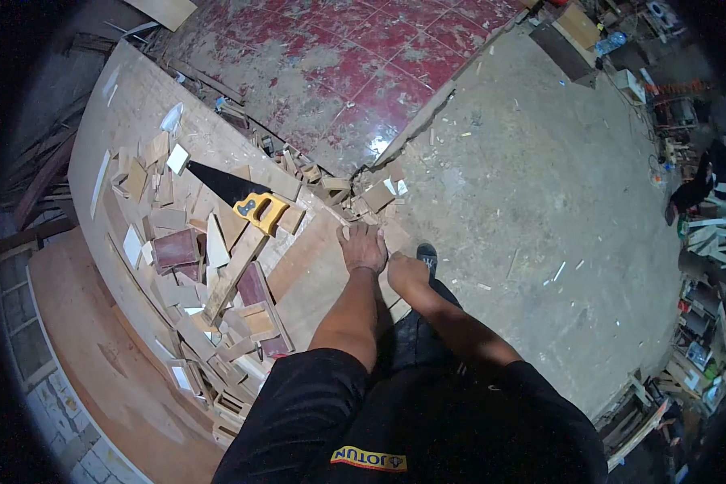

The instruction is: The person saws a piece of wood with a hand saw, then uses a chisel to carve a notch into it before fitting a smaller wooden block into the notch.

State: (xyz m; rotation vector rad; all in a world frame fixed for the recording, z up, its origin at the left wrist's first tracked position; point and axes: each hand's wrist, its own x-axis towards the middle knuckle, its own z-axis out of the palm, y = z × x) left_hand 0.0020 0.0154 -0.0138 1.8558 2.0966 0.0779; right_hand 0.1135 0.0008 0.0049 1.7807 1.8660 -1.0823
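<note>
Two bare hands met at the tabletop (137, 97) edge: the left hand (363, 247) lay flat, fingers spread, on a plywood sheet (315, 266); the right hand (407, 273) curled beside it, grip unclear. Left lay offcuts (177, 250) and a yellow-handled saw (246, 198). Pushed carelessly, the sheet could slide floorward.

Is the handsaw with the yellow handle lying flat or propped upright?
Lying flat. The yellow-handled handsaw with a dark blade rests on its side atop the wood offcuts on the plywood workbench, untouched by either hand.
</note>
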